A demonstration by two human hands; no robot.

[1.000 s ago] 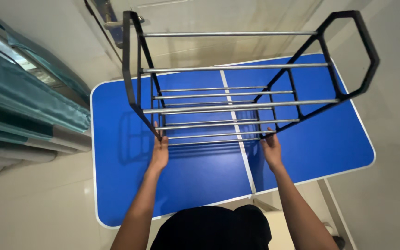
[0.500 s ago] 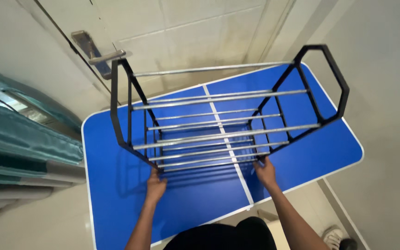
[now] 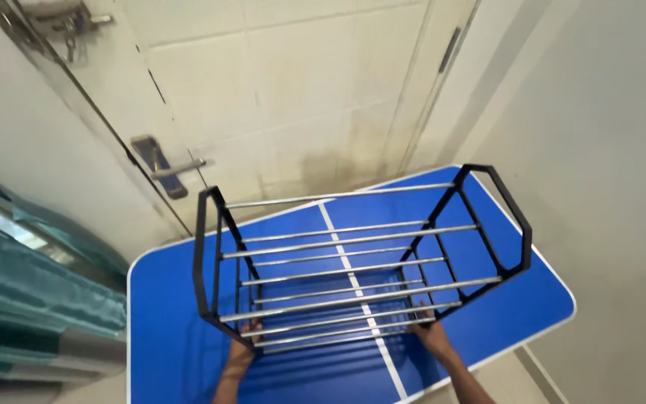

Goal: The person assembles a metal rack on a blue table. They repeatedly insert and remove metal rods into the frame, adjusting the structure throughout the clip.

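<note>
1. A blue folding table [image 3: 173, 314] with a thin white rim and a white line down its middle is filling the lower half of the head view, standing on a pale tiled floor [image 3: 278, 97].
2. A shoe rack [image 3: 360, 254] is resting on the table, tilted so its shelves are facing up toward the camera; nothing is lying on its shelves.
3. The rack is showing two black end frames with clipped, eight-sided outlines, joined by smooth, shiny silver metal tubes running side to side in several tiers.
4. A pale door [image 3: 61, 150] with a metal lever handle [image 3: 170, 168] is standing at upper left, and a teal striped curtain [image 3: 31, 307] is hanging at the left edge.
5. A plain light wall [image 3: 607, 150] is rising on the right.
6. The left hand [image 3: 242, 350] is reaching up from the bottom edge, forearm bare, its grip curling around the near lower corner of the left end frame where the tubes meet it.
7. The right hand [image 3: 431, 335] is reaching up in the same way, fingers wrapping the near ends of the lowest tubes by the right end frame.
8. Both arms are stretching forward and are well apart, one at each end of the rack.
</note>
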